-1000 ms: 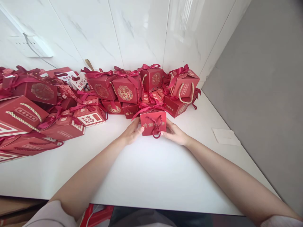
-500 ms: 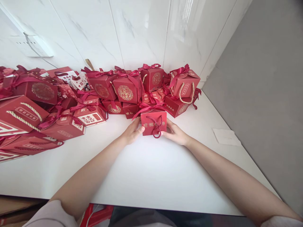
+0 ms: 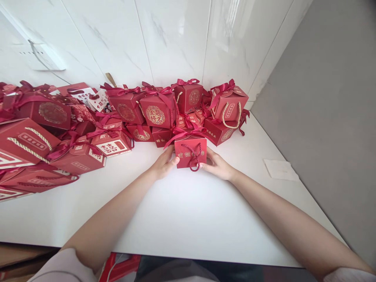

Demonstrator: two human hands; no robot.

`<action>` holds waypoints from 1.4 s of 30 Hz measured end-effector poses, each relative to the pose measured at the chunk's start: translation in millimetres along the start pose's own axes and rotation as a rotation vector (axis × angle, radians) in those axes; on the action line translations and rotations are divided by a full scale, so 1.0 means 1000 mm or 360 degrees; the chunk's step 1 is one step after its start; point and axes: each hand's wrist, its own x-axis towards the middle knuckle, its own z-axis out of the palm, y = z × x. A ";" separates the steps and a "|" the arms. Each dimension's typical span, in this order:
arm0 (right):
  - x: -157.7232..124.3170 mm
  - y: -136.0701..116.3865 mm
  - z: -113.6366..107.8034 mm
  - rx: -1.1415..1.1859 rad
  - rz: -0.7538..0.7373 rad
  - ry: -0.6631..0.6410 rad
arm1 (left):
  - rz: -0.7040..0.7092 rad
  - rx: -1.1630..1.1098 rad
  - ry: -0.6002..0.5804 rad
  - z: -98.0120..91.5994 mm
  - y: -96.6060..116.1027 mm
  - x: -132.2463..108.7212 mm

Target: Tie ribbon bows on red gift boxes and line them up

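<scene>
Head view: red box [image 3: 188, 156] partly hides both hands [image 3: 165, 163] [image 3: 219, 166]

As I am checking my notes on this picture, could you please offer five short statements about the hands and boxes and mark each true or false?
1. The left hand and right hand hold opposite sides of one red box. True.
2. The handle on its front is pale gold. False: a dark red rope hangs there.
3. A ribbon bow sits on top of it. True.
4. A cup stands on the table to the right of the right hand. False: what lies there is a flat white sheet.
5. The upper box with a pale handle, near the pile's right end, rests on another box. True.
</scene>
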 end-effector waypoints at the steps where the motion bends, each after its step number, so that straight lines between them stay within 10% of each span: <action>1: 0.000 0.000 0.000 0.0001 0.0001 0.0000 | 0.0000 -0.0001 -0.0001 0.000 0.000 0.000; 42: 0.000 0.000 0.001 0.0001 0.0020 0.0014 | 0.0002 -0.0033 0.0028 0.002 -0.003 0.000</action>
